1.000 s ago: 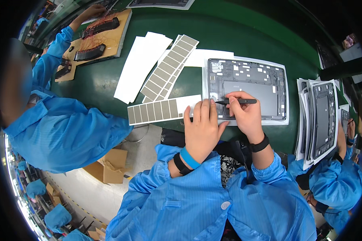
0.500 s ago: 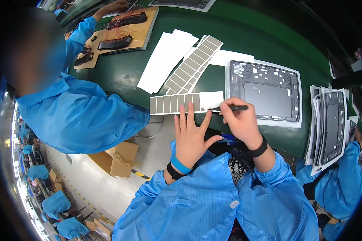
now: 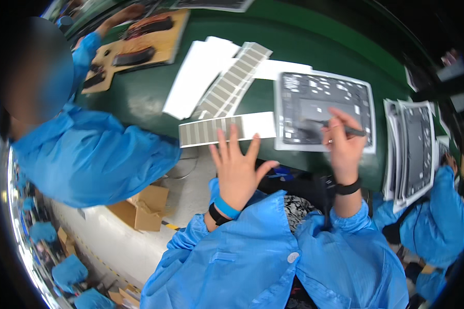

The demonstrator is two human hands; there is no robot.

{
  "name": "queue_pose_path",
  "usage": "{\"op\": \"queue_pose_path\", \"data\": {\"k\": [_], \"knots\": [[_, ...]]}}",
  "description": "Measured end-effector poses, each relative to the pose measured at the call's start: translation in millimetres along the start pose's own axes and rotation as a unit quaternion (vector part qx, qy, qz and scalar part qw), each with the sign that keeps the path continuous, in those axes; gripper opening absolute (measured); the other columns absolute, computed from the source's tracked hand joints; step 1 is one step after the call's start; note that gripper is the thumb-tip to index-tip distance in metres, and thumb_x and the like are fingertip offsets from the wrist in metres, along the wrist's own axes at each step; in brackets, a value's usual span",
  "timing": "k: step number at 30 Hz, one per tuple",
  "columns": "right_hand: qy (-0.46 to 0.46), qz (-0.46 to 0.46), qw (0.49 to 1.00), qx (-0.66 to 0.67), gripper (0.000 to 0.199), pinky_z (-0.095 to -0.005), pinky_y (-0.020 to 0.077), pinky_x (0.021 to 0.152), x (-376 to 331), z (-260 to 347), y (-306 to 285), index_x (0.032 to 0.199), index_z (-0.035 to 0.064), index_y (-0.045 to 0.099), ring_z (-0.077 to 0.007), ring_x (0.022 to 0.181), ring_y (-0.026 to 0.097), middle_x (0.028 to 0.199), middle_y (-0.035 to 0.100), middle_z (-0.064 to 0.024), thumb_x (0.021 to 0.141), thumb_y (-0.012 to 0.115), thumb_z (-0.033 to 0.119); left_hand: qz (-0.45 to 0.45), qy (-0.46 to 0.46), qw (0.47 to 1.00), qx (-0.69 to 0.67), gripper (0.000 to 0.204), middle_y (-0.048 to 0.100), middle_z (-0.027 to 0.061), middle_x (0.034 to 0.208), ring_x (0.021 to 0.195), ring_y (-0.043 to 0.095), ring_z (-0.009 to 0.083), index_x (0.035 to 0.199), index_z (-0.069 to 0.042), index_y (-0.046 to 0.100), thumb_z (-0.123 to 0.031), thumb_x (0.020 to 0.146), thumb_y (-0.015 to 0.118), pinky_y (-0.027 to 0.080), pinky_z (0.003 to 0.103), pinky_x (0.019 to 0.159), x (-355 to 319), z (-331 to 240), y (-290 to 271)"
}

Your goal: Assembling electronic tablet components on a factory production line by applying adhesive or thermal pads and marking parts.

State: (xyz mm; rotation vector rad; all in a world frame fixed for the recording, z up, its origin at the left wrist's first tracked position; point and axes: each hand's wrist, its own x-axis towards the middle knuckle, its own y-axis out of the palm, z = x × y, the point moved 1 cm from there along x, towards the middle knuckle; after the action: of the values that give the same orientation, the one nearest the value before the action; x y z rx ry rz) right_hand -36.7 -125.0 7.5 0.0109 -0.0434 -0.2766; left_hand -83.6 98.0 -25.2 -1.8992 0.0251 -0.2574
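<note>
My left hand (image 3: 238,174) lies flat with its fingers spread, fingertips on the lower edge of a strip of grey rectangular stickers (image 3: 205,133) on white backing. The right end of that strip is bare white. My right hand (image 3: 344,149) is closed round black tweezers (image 3: 353,131), held over the lower part of a dark grey device panel (image 3: 298,105). Small white patches dot the panel, which rests on a white sheet. The tweezer tips are smeared by motion, so whether they carry anything is unclear.
More sticker strips (image 3: 237,77) and white sheets (image 3: 193,77) lie on the green table (image 3: 139,98). A stack of panels with sheets (image 3: 410,149) stands at the right. A co-worker in blue (image 3: 87,154) sits left, near a board with black parts (image 3: 157,44); another works at far right.
My right hand has moved right with the tweezers, from the sticker strip to over the panel. The left hand stays on the strip. The whole view has shifted slightly.
</note>
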Motion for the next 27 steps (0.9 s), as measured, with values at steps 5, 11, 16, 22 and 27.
{"op": "queue_pose_path", "data": {"k": [5, 11, 16, 22, 27], "knots": [[0.036, 0.006, 0.993, -0.112, 0.024, -0.0194, 0.0441, 0.056, 33.7, -2.3, -138.9, 0.111, -0.0048, 0.064, -0.0058, 0.058, 0.054, 0.068, 0.059, -0.0007, 0.094, 0.059, 0.012, -0.055, 0.092, 0.991, -0.081, 0.062, 0.043, 0.0251, 0.140, 0.132, 0.037, 0.0472, 0.126, 0.001, 0.056, -0.040, 0.082, 0.072, 0.029, 0.060, 0.106, 30.2, -61.8, -10.3], [0.025, 0.005, 0.990, -0.139, 0.019, -0.0209, 0.0448, 0.058, 44.0, 9.9, -181.2, 0.107, -0.0034, 0.066, -0.0063, 0.061, 0.053, 0.071, 0.059, -0.0008, 0.094, 0.058, 0.009, 0.057, 0.250, 0.940, -0.223, 0.047, 0.050, 0.0255, 0.127, 0.119, 0.050, 0.0421, 0.116, 0.006, 0.057, -0.023, 0.082, 0.071, 0.044, 0.044, 0.098, 70.9, -182.3, 59.5], [0.010, 0.033, 0.993, -0.117, 0.017, -0.0213, 0.0457, 0.060, 54.8, -2.6, -184.0, 0.104, -0.0024, 0.066, -0.0070, 0.065, 0.056, 0.079, 0.063, -0.0027, 0.093, 0.059, 0.008, 0.014, 0.263, 0.950, -0.168, 0.056, 0.046, 0.0286, 0.131, 0.123, 0.047, 0.0429, 0.124, 0.010, 0.051, -0.022, 0.082, 0.071, 0.042, 0.045, 0.103, 79.7, -206.7, 86.1], [0.012, 0.057, 0.980, -0.192, 0.017, -0.0208, 0.0459, 0.063, 61.9, -5.0, -182.0, 0.104, -0.0029, 0.065, -0.0069, 0.070, 0.057, 0.080, 0.061, -0.0006, 0.092, 0.060, 0.009, 0.022, 0.269, 0.954, -0.132, 0.061, 0.044, 0.0299, 0.136, 0.127, 0.044, 0.0435, 0.129, 0.011, 0.048, -0.022, 0.082, 0.071, 0.039, 0.045, 0.106, 77.9, -208.5, 90.1], [0.010, 0.061, 0.972, -0.225, 0.017, -0.0217, 0.0474, 0.065, 62.5, -5.3, -181.9, 0.103, -0.0035, 0.065, -0.0075, 0.073, 0.059, 0.081, 0.063, -0.0016, 0.092, 0.060, 0.008, 0.020, 0.270, 0.954, -0.132, 0.060, 0.044, 0.0300, 0.135, 0.126, 0.044, 0.0435, 0.129, 0.011, 0.049, -0.022, 0.083, 0.070, 0.039, 0.045, 0.106, 79.6, -207.1, 86.8]]}}
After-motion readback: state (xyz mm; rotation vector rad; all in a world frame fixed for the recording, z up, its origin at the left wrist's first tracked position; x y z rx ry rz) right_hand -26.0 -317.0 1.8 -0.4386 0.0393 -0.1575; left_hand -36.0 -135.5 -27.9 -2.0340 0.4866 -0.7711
